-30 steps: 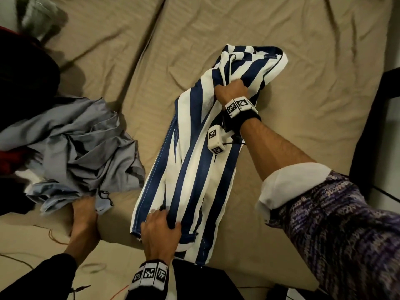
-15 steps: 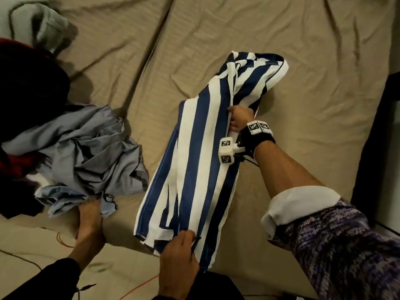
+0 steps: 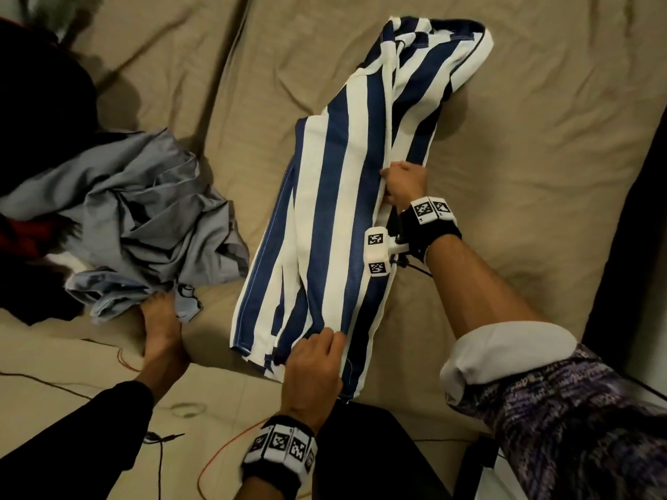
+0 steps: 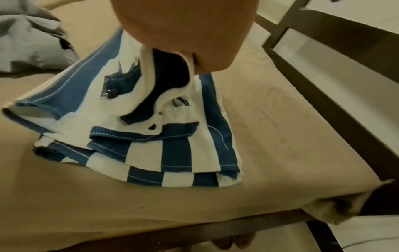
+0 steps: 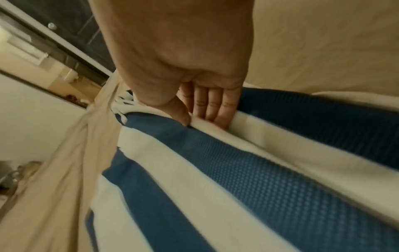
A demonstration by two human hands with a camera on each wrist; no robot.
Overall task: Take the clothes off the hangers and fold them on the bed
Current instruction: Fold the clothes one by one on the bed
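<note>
Two hands on blue-and-white striped knit shirt (image 3: 346, 218), bed (image 3: 523, 157) centre: left hand (image 3: 313, 369) pinching hem, 6 o'clock; right hand (image 3: 403, 182) gripping side fold, 3 o'clock. Risk: uneven pull, layers slipping, fold skewing.

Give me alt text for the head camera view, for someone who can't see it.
Two hands fold a blue-and-white striped shirt lying lengthwise on a tan bed sheet: the left hand grips its near end, the right hand pinches its right edge. A crumpled grey garment lies to the left.
</note>
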